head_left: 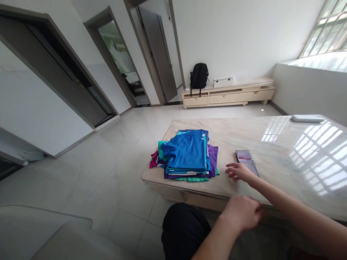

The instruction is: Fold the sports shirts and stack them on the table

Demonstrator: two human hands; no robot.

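A pile of folded clothes point(187, 153), blue shirt on top with purple, green and striped pieces under it, lies at the left end of a pale marble table point(282, 151). A phone point(247, 161) lies flat to the right of the pile. My right hand point(239, 171) hovers with fingers spread just beside the phone's near corner, between phone and pile, holding nothing. My left hand point(242, 213) hangs lower, at the table's front edge, seen from the back with fingers curled under; nothing shows in it. My dark-clad knee point(184, 231) is below.
A white flat device point(307, 118) rests at the table's far right. Against the back wall stands a low cabinet point(230, 95) with a black backpack point(199, 76) and a white box point(222, 82). Open doorways are on the left; a grey sofa edge point(40, 234) sits bottom left.
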